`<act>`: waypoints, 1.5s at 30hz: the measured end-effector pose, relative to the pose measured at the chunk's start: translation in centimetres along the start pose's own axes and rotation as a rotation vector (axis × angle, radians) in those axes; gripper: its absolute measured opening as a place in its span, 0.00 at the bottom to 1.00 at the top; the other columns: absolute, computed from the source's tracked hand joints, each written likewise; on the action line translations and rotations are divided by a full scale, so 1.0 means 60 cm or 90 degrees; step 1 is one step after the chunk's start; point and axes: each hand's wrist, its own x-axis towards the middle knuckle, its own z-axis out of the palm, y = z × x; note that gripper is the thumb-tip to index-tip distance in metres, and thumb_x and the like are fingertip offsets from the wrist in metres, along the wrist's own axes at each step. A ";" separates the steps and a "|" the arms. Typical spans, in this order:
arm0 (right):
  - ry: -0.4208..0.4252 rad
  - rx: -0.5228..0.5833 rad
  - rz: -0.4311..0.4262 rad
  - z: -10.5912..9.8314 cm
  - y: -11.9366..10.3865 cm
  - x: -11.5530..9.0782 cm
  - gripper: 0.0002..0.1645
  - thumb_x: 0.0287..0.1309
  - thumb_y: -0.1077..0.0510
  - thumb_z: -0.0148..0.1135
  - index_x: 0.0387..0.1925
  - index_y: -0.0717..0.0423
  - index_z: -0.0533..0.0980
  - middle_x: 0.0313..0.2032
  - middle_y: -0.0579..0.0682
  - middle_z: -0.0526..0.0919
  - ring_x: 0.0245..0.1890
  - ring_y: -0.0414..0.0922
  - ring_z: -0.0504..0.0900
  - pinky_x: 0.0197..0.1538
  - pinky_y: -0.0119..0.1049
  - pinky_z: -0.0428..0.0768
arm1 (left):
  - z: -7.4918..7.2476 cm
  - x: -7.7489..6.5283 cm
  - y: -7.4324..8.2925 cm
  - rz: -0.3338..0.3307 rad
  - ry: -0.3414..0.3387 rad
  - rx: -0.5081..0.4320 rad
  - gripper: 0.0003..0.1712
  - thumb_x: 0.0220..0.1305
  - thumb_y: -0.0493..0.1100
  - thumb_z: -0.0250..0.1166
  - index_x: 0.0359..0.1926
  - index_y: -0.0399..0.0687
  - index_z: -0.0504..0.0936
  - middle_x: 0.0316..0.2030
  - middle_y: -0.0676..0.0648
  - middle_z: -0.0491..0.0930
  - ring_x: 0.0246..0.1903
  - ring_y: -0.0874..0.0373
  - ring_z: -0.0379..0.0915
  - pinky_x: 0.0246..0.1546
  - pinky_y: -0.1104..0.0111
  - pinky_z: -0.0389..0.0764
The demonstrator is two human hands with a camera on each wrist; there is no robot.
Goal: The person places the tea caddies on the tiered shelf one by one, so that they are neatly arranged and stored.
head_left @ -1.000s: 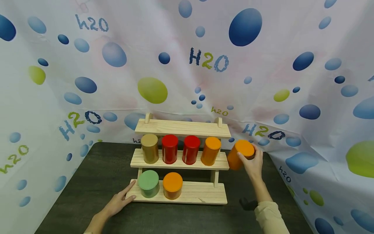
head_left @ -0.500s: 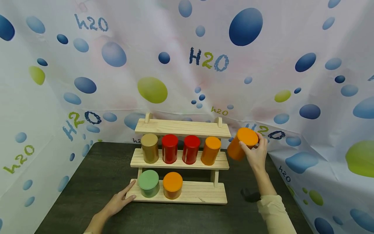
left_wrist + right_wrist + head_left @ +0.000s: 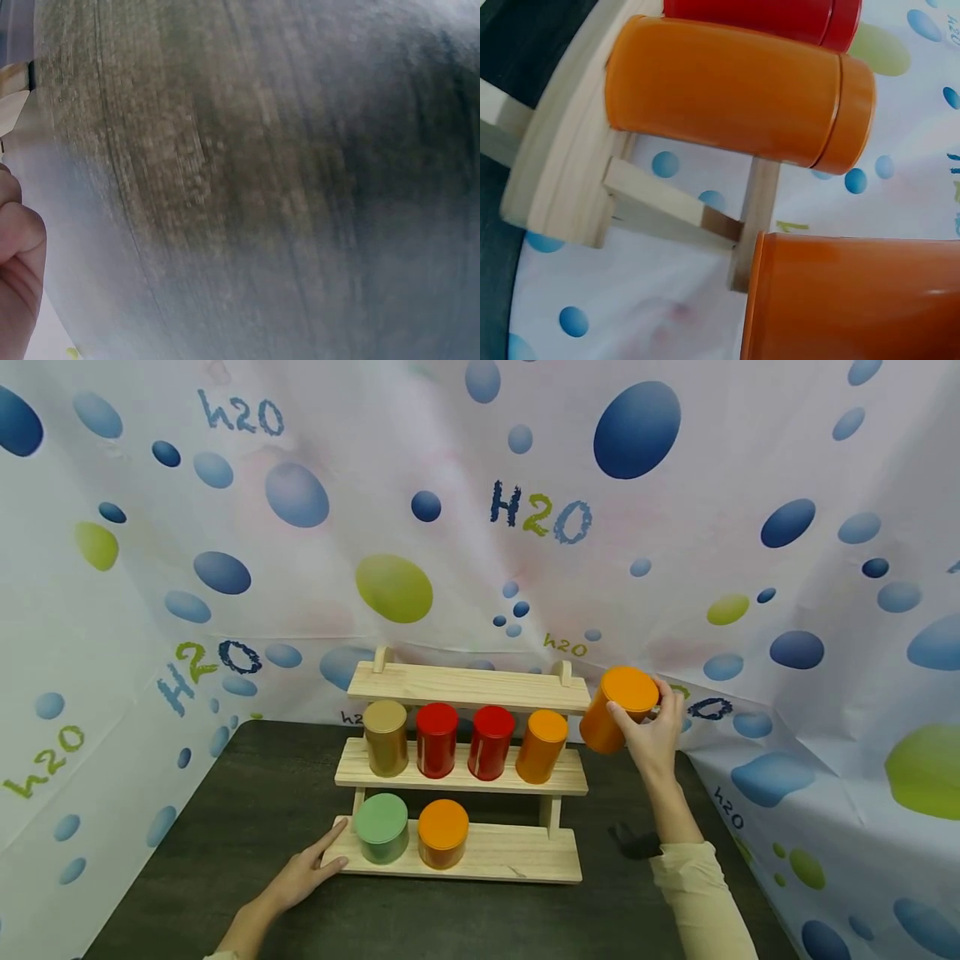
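Note:
My right hand (image 3: 654,739) grips a tall orange canister (image 3: 600,727) near its lid, thumb on the near side. The canister hangs tilted in the air beside the right end of the top shelf; its orange wall (image 3: 855,300) fills the lower right of the right wrist view. My left hand (image 3: 300,877) holds the left end of the bottom shelf of a three-tier wooden rack (image 3: 525,853), thumb at the front corner and a finger at the back. In the left wrist view only part of the left hand (image 3: 19,247) shows.
On the middle shelf stand a gold canister (image 3: 386,743), two red canisters (image 3: 437,745) and another orange one (image 3: 542,752). The bottom shelf bears a short green jar (image 3: 381,833) and a short orange jar (image 3: 442,839). A patterned curtain (image 3: 480,568) hangs behind the dark table (image 3: 420,918).
My right hand has lifted the tall orange canister from beside the middle shelf up to the top shelf's right end, lately moving slightly left. The left hand has stayed at the rack.

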 end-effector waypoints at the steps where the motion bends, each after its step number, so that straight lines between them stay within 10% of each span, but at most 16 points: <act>1: -0.002 0.001 -0.006 0.002 -0.001 0.001 0.40 0.42 0.62 0.70 0.58 0.68 0.64 0.44 0.55 0.64 0.41 0.34 0.60 0.41 0.34 0.65 | 0.000 0.000 0.000 0.004 0.004 0.000 0.41 0.60 0.53 0.60 0.69 0.44 0.54 0.43 0.28 0.74 0.34 0.51 0.72 0.40 0.55 0.71; 6: -0.012 0.020 -0.015 0.013 -0.017 0.009 0.39 0.42 0.62 0.69 0.57 0.67 0.64 0.46 0.60 0.64 0.41 0.35 0.61 0.42 0.35 0.66 | 0.002 -0.003 0.001 0.007 0.004 -0.013 0.42 0.60 0.53 0.59 0.69 0.44 0.53 0.63 0.30 0.55 0.55 0.33 0.63 0.49 0.45 0.66; 17: -0.040 0.074 -0.025 0.056 -0.049 0.028 0.41 0.43 0.60 0.69 0.59 0.67 0.62 0.47 0.59 0.63 0.43 0.37 0.61 0.45 0.38 0.65 | -0.001 -0.004 0.004 0.011 0.006 -0.006 0.41 0.60 0.51 0.61 0.69 0.43 0.54 0.62 0.29 0.58 0.45 0.47 0.72 0.45 0.49 0.70; 22: -0.053 0.098 -0.022 0.082 -0.062 0.037 0.41 0.45 0.59 0.69 0.60 0.65 0.62 0.47 0.59 0.62 0.43 0.39 0.61 0.47 0.40 0.67 | -0.001 -0.003 0.002 0.007 -0.004 -0.012 0.41 0.61 0.51 0.60 0.69 0.44 0.53 0.42 0.30 0.74 0.29 0.55 0.68 0.40 0.56 0.70; 29: -0.077 0.123 -0.008 0.125 -0.087 0.041 0.42 0.46 0.58 0.70 0.60 0.65 0.61 0.48 0.62 0.62 0.46 0.47 0.64 0.48 0.44 0.66 | 0.000 -0.004 0.001 0.010 0.007 -0.008 0.41 0.60 0.51 0.60 0.69 0.43 0.54 0.62 0.29 0.58 0.47 0.47 0.72 0.47 0.49 0.69; 45: -0.148 0.205 0.040 0.228 -0.133 0.026 0.40 0.47 0.58 0.69 0.60 0.63 0.61 0.50 0.59 0.63 0.47 0.48 0.63 0.51 0.46 0.69 | -0.002 -0.003 0.006 -0.005 0.004 -0.016 0.42 0.60 0.54 0.60 0.69 0.44 0.53 0.63 0.30 0.55 0.52 0.35 0.68 0.47 0.46 0.68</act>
